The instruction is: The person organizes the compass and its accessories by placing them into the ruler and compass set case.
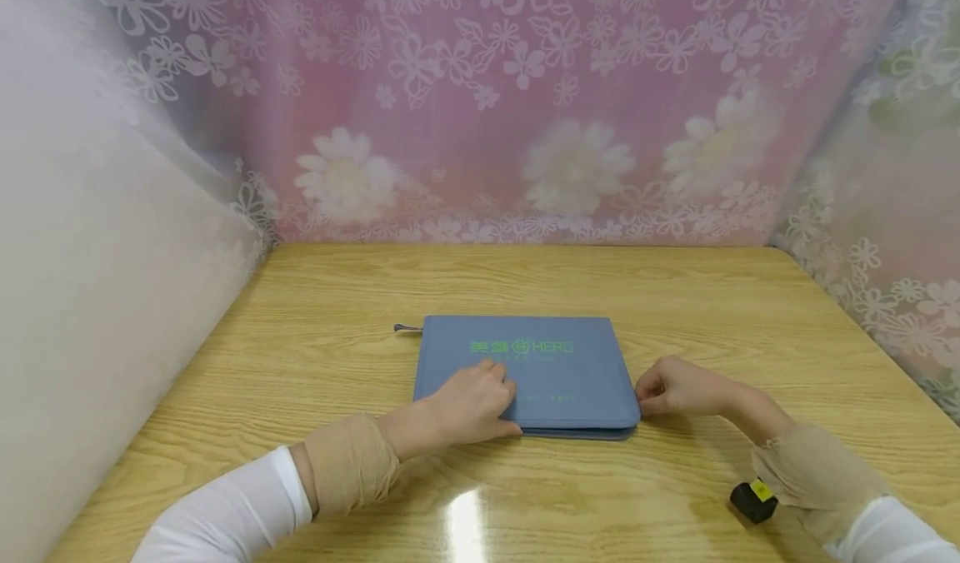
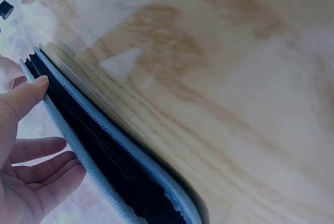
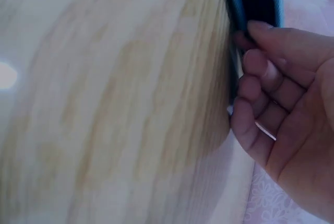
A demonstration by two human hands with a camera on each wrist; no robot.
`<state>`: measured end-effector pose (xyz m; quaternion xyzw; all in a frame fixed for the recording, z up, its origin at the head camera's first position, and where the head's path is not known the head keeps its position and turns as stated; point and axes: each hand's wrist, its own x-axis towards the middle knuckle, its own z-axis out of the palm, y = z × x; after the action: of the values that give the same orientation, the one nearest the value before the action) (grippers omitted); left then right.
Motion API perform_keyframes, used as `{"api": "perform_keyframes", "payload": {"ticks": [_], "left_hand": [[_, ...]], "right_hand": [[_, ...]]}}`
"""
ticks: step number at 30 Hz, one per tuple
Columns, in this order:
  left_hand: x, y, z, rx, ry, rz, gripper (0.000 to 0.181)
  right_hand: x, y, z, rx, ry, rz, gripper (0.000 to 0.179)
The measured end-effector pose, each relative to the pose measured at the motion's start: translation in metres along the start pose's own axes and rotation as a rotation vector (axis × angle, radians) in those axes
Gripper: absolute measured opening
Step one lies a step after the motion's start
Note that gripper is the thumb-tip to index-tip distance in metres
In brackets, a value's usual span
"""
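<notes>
A blue zippered case [image 1: 450, 371] with green HERO lettering lies flat on the table. A small loop strap [image 1: 407, 328] sticks out at its left rear corner. My left hand [image 1: 468, 401] rests on the cover, its thumb at the front edge. In the left wrist view the front edge shows a dark gap between two blue rims [image 2: 112, 126], with the thumb on the upper rim. At the right front corner, my right hand [image 1: 678, 388] pinches the case's edge between thumb and index finger, other fingers curled. Whether a zip pull is between the fingertips is hidden.
A small black object with a yellow label [image 1: 753, 500] lies on the wooden table [image 1: 337, 288] beside the right wrist. Floral curtains [image 1: 480, 130] hang behind the table and at both sides. Light reflects off the tabletop near the front.
</notes>
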<state>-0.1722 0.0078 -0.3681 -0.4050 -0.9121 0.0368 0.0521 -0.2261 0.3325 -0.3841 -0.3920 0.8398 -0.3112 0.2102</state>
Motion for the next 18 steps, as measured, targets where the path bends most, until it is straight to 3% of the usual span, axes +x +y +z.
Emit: {"api": "perform_keyframes", "payload": {"ticks": [9,12,18], "left_hand": [[0.0023,0.0000,-0.0004,-0.024,0.006,-0.004,0.040],[0.0048,0.0007,0.0001,-0.015,0.013,-0.003,0.039],[0.0086,0.0030,0.0011,0.007,0.023,-0.012,0.039]], "right_hand": [[-0.0058,-0.0019,0.0024,0.098,-0.027,-0.050,0.020],[-0.0077,-0.0026,0.0039,0.130,-0.029,-0.017,0.022],[-0.0091,-0.0081,0.0074,0.034,0.057,0.083,0.025]]}}
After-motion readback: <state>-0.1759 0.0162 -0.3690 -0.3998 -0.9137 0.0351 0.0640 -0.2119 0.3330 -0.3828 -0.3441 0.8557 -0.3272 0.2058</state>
